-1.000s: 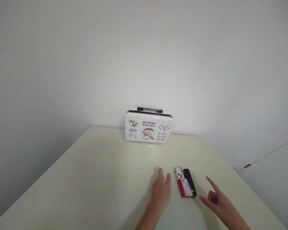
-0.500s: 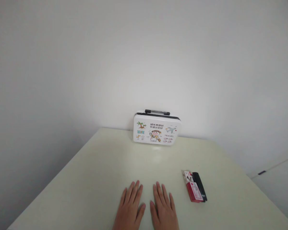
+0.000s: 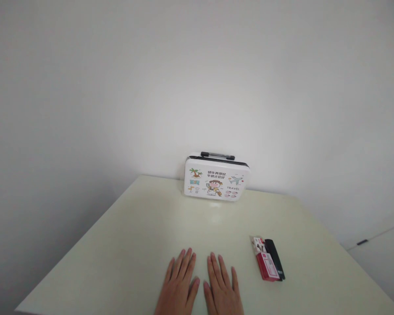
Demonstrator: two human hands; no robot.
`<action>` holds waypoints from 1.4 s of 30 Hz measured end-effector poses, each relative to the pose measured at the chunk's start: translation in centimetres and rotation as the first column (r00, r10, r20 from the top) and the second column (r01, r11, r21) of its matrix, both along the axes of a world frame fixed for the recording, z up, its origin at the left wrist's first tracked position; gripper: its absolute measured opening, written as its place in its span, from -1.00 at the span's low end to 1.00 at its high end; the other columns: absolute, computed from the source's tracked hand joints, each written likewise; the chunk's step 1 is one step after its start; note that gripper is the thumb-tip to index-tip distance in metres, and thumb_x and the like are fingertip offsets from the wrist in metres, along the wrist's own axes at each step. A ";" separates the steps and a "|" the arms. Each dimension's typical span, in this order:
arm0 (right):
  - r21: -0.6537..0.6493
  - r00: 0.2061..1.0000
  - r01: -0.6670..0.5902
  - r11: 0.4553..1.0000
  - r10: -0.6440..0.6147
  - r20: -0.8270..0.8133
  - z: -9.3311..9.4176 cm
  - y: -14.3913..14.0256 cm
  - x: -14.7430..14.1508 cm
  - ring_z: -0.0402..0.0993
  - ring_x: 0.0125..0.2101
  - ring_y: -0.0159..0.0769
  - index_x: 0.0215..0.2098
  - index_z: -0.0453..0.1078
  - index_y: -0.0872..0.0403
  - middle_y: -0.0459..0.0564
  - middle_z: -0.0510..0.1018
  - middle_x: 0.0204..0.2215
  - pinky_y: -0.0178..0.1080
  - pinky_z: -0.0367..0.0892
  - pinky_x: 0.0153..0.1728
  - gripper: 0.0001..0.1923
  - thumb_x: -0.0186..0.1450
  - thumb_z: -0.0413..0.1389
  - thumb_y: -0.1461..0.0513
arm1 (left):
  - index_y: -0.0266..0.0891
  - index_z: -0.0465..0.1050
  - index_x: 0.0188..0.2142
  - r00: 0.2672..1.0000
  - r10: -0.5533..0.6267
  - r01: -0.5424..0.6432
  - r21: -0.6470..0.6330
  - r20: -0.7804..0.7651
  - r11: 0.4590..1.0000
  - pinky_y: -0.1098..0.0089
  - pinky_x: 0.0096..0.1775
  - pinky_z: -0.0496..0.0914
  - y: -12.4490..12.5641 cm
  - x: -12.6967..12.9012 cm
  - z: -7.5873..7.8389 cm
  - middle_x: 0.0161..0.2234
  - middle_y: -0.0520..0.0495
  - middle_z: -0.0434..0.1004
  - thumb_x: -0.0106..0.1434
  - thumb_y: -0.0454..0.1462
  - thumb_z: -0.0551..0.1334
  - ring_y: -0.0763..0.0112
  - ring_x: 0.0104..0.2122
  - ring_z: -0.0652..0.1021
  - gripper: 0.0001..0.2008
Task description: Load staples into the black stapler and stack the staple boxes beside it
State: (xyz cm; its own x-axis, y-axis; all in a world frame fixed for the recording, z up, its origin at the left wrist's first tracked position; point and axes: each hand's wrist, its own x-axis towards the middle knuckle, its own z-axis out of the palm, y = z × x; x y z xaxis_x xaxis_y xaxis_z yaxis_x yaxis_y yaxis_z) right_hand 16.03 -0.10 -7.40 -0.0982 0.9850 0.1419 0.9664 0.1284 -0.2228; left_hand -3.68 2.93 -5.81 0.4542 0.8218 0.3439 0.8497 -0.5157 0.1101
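My left hand (image 3: 180, 284) lies flat, palm down, on the pale table (image 3: 124, 245), fingers stretched and holding nothing. Beside it, a narrow gap apart, my right hand (image 3: 221, 286) rests the same way. To the right of my right hand lies a small red and white box (image 3: 268, 267) with a small printed packet (image 3: 259, 245) at its far end. Alongside them is a long black object (image 3: 275, 258) that looks like a stapler. Neither hand touches these things.
A white case (image 3: 216, 179) with a black handle (image 3: 217, 155) and cartoon travel prints stands at the table's back edge, near the wall (image 3: 197, 87). A thin cable with a black piece (image 3: 362, 242) runs along the wall at right.
The whole view has shifted slightly, so things appear a little to the right and lower. My right hand's fingers have edged slightly left. The objects keep their places on the table.
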 end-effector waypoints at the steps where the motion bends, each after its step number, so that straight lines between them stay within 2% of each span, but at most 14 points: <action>1: 0.003 1.000 0.001 1.000 -0.001 -0.007 0.1 0.0 0.0 0.01 0.39 0.09 0.45 -0.36 -0.23 -0.14 -0.04 0.42 0.38 -0.01 0.31 -0.33 0.49 -0.15 0.01 | -0.01 -0.22 0.46 1.000 0.001 -0.001 -0.001 0.004 1.000 0.07 0.28 0.25 0.0 0.1 0.1 0.44 0.05 -0.01 0.48 -0.05 0.02 0.20 0.40 0.16 -0.34; 16: -0.005 0.999 -0.027 1.000 0.027 -0.025 1.3 -0.6 0.1 -0.11 0.42 0.05 0.46 -0.40 -0.19 -0.12 -0.11 0.44 0.37 -0.01 0.32 -0.35 0.52 -0.21 -0.01 | 0.01 -0.21 0.46 1.000 0.022 -0.022 -0.008 0.015 1.000 0.04 0.33 0.17 -0.2 0.4 -0.1 0.45 0.04 -0.01 0.49 -0.08 0.01 0.20 0.41 0.12 -0.36; 22: -0.005 0.999 -0.032 0.999 0.032 -0.034 1.6 -0.7 0.1 -0.11 0.42 0.03 0.46 -0.40 -0.20 -0.12 -0.11 0.45 0.34 -0.01 0.33 -0.35 0.52 -0.21 -0.01 | 0.01 -0.22 0.46 1.000 0.025 -0.025 -0.038 0.004 0.999 0.02 0.33 0.18 -0.3 0.5 0.0 0.46 0.03 -0.03 0.49 -0.09 0.01 0.20 0.42 0.10 -0.36; 31: 0.026 0.997 -0.059 0.998 0.061 -0.046 1.9 -0.9 0.6 -0.09 0.42 0.01 0.46 -0.37 -0.21 -0.14 -0.10 0.45 0.31 0.01 0.34 -0.34 0.51 -0.17 0.00 | 0.05 -0.19 0.46 1.000 0.017 -0.017 -0.011 0.019 1.000 0.06 0.32 0.19 -0.3 0.4 -0.3 0.44 0.05 0.03 0.48 -0.08 0.04 0.21 0.41 0.14 -0.35; 42: 0.021 0.997 -0.028 0.999 0.030 -0.064 3.3 -1.4 0.4 -0.12 0.43 -0.07 0.47 -0.34 -0.24 -0.20 -0.10 0.45 0.22 -0.03 0.38 -0.35 0.52 -0.16 -0.03 | 0.05 -0.20 0.46 0.999 0.025 -0.023 -0.041 0.044 0.999 0.01 0.34 0.16 -0.4 0.5 -0.1 0.45 0.04 0.02 0.48 -0.11 0.04 0.20 0.41 0.11 -0.35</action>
State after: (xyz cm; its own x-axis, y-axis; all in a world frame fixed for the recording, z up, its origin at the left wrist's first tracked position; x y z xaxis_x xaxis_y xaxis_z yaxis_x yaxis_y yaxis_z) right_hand 16.40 -1.52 -4.07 -0.1167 0.9788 0.1686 0.9459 0.1613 -0.2817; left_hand -3.22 2.49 -5.87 0.4192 0.8459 0.3297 0.8557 -0.4895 0.1678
